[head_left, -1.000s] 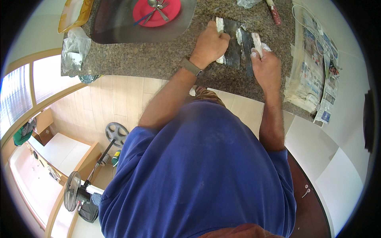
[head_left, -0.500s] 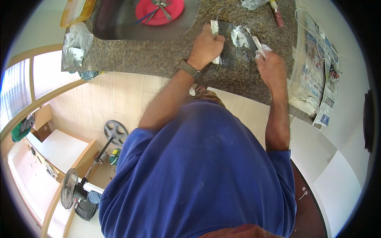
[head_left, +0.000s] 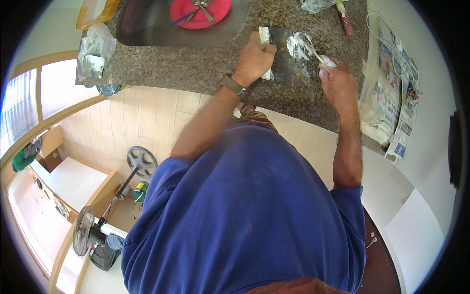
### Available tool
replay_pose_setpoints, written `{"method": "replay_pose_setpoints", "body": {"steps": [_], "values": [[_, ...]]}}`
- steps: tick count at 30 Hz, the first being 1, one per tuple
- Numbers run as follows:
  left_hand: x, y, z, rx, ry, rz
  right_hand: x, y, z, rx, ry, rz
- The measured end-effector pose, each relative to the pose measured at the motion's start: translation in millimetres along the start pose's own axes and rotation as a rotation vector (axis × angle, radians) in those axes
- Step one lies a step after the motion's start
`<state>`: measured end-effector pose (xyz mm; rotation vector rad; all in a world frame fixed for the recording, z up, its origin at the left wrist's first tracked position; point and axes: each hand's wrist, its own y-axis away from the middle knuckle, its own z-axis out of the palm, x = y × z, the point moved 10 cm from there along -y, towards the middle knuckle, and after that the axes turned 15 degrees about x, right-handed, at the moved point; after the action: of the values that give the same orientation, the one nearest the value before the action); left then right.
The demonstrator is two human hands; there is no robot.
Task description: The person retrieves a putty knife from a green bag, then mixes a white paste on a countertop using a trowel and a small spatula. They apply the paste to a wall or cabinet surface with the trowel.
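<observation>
My left hand (head_left: 253, 61) is closed around the pale, putty-smeared grip of a wide scraper (head_left: 282, 55). Its dark blade lies close over the speckled countertop (head_left: 186, 66), pointing right. Just beyond the blade's right edge is a lump of white putty (head_left: 298, 46). From the right, my right hand (head_left: 341, 85) grips a putty knife (head_left: 317, 55) with a pale handle; white putty coats the fingers. This knife appears nearly edge-on, its far end at the putty, and its blade is hard to make out. Smears mark the stone between the two tools.
A sink (head_left: 139, 34) holds a pink plate (head_left: 215, 18) with cutlery. A plastic bag (head_left: 97, 49) sits at the counter's left end. At the right lie newspaper sheets (head_left: 384, 83), a white cable (head_left: 391, 36) and a red-handled tool (head_left: 344, 22). A fan (head_left: 85, 230) stands lower left.
The putty knife in my right hand has turned from showing its blade to nearly edge-on. That hand has shifted slightly right and nearer me. My left hand with its scraper stays almost in place.
</observation>
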<state>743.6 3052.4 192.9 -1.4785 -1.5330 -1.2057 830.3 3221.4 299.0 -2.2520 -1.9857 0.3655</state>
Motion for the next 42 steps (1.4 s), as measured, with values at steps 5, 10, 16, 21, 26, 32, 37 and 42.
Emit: {"method": "replay_pose_setpoints", "body": {"steps": [5,10,16,21,26,32,37,42], "values": [[1.7,0.0,0.6,-0.010,0.026,0.003,-22.7,-1.1,3.9,0.009,-0.005,-0.218],[-3.3,-0.5,3.1,-0.030,-0.005,-0.011,-11.4,-0.5,-3.9,-0.005,-0.026,-0.129],[0.6,-0.3,1.5,-0.012,0.042,0.035,9.9,-6.7,-4.7,-0.053,-0.075,0.047],[1.8,-1.2,3.2,-0.004,0.126,0.064,-0.1,-4.6,-11.7,0.060,-0.194,-0.029],[-12.4,-5.0,9.0,-0.010,0.169,0.045,9.7,-8.4,0.9,-0.013,-0.002,0.074],[-6.1,-1.9,6.3,-0.023,0.145,0.044,29.5,-1.9,5.9,-0.057,-0.104,0.269],[-6.2,-3.3,6.6,-0.001,0.155,0.087,9.5,-2.2,11.3,-0.055,-0.111,0.187],[-5.9,-1.9,5.5,-0.022,0.077,0.047,11.8,-6.2,9.8,-0.085,-0.122,0.154]]}}
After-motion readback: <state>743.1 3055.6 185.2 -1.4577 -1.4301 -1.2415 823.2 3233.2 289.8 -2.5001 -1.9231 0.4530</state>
